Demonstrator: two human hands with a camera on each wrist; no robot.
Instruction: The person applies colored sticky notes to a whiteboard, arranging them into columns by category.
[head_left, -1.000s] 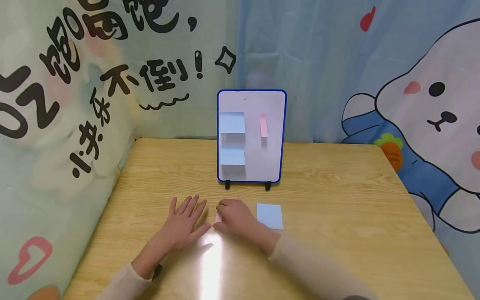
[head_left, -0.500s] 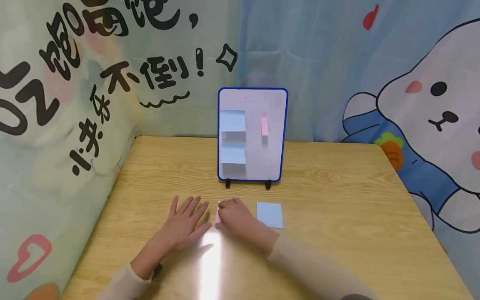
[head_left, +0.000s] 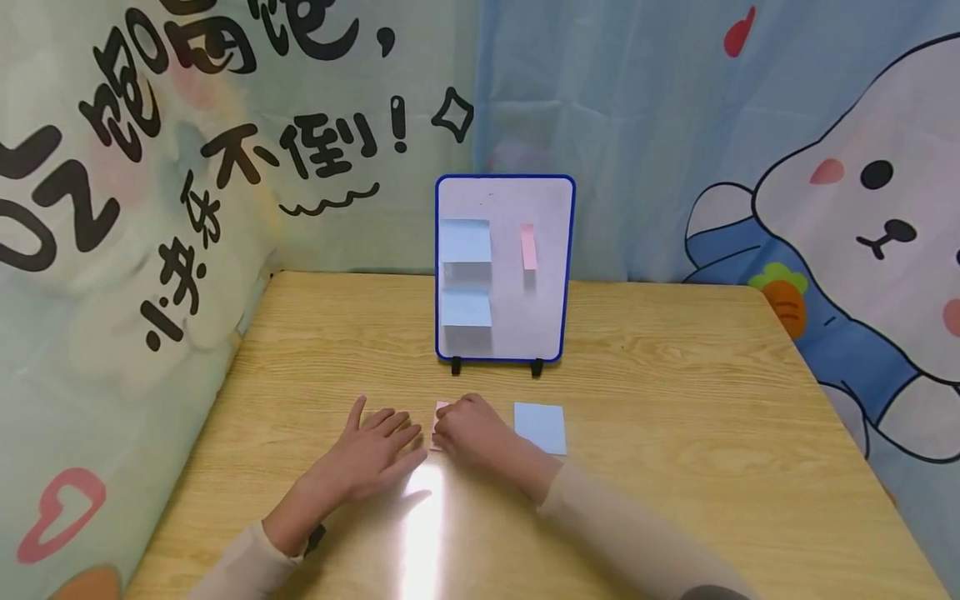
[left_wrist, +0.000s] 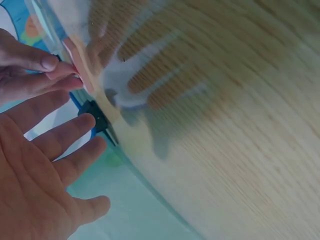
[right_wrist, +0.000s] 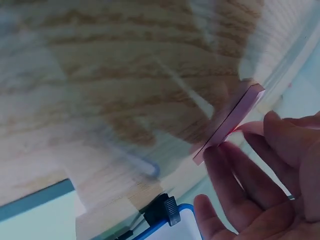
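Note:
In the head view my right hand (head_left: 480,437) pinches at a small pink sticky note pad (right_wrist: 230,120) lying on the table. Its fingertips meet the pad's near side in the right wrist view, with the thumb against the index finger. Much of the pad is hidden under that hand from above. My left hand (head_left: 367,458) is just left of the pad, fingers extended and holding nothing. Right of the hands lies a square light blue sticky note pad (head_left: 540,427).
A blue-rimmed whiteboard (head_left: 517,325) stands upright behind the hands on black feet (head_left: 536,368). It bears two blue notes (head_left: 465,242) on its left and a pink note (head_left: 528,247) on its right. Printed curtains (head_left: 600,167) border the wooden table (head_left: 675,400).
My left hand's fingers have drawn closer together and tilted right toward the pink pad. My right fingers have shifted slightly on the pad.

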